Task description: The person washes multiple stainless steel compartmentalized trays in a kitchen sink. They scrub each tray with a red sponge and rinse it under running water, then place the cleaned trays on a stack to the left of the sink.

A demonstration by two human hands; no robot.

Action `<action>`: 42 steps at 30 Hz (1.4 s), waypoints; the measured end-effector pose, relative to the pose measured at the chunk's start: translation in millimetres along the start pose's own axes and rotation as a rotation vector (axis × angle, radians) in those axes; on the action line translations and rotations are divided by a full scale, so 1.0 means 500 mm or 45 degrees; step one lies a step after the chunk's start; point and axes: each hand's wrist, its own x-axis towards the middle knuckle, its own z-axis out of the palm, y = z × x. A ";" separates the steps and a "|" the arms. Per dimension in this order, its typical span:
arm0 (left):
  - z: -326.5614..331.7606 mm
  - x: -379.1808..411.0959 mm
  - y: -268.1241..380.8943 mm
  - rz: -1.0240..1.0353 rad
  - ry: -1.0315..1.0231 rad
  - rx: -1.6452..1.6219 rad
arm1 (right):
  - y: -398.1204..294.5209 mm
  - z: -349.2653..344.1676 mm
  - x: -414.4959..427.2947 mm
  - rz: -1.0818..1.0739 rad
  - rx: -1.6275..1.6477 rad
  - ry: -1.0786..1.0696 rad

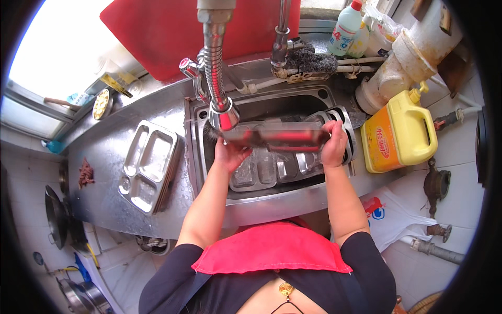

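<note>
Between my two hands is a compartmented stainless steel tray [290,137], blurred and tilted over the sink [213,192]. My left hand [231,155] grips its left end, close under the faucet's spray head [224,115]. On the opposite end, my right hand [334,143] has hold of the tray's edge. Water appears to splash around the tray's left end. Below it, more metal trays [253,172] lie in the basin, some in water. Left of the sink, a stack of similar trays [151,167] rests on the steel counter [98,196].
A yellow detergent jug [396,133] stands at the sink's right, beside thick white pipes [392,82]. Behind the faucet leans a red board [164,35]. A bowl of pale pieces [102,104] sits at the back left, and a brown-red clump [86,172] lies on the counter.
</note>
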 end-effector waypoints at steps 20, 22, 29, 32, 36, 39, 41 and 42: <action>0.184 -0.433 0.082 1.456 0.788 0.707 | 0.383 0.201 -0.088 0.619 -1.420 -1.224; 0.152 -0.501 0.101 1.555 0.826 0.606 | 0.397 0.229 -0.111 0.740 -1.430 -0.908; 0.051 -0.604 0.112 1.604 1.214 0.315 | 0.311 0.251 -0.086 0.523 -1.527 -1.340; 0.007 -0.606 0.114 1.579 1.595 0.581 | 0.208 0.186 0.011 0.218 -1.612 -0.817; 0.069 -0.553 0.100 1.707 2.449 1.412 | 0.088 -0.016 0.111 -0.135 -1.889 -0.153; 0.158 -0.417 0.054 1.768 1.631 1.807 | 0.059 -0.113 0.106 0.445 -1.760 -0.245; 0.176 -0.291 0.008 1.085 1.128 1.649 | 0.061 -0.133 0.079 0.469 -1.657 -0.285; 0.121 -0.216 -0.022 0.911 0.970 1.509 | 0.058 -0.129 0.073 0.499 -1.667 -0.279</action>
